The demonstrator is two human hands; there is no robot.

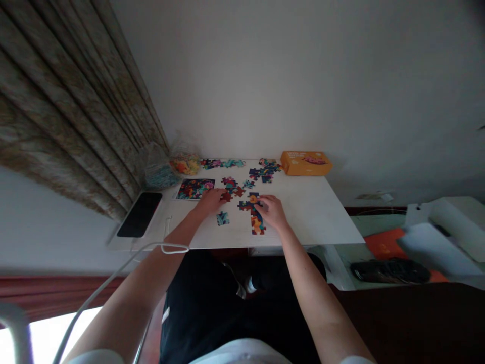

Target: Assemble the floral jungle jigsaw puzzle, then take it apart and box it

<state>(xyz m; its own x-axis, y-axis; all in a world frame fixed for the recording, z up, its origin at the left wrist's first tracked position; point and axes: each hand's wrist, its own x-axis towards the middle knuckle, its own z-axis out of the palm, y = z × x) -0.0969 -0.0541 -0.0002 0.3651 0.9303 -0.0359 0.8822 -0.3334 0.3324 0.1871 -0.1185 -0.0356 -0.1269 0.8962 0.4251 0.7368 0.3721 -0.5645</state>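
My left hand (211, 201) reaches to the middle of the white table, its fingers closed at the edge of a red-brown jigsaw puzzle piece (226, 195). That piece lies against a reddish joined cluster (229, 183). My right hand (273, 210) has thumb and fingers at a jigsaw puzzle piece with a yellow patch (253, 199), at the upper part of a joined strip (258, 225). Between the hands and nearer me lies a loose teal piece (223, 218). Another small teal piece (248, 184) sits beyond them. The fingertips partly cover the pieces they touch.
A picture card (195, 188) and a dark phone (140, 214) lie on the left. Two clear bags (161, 174) (185, 163) of pieces stand behind. More joined pieces (265, 171) lie beside a yellow box (306, 163). A white cable (140, 250) crosses my left arm.
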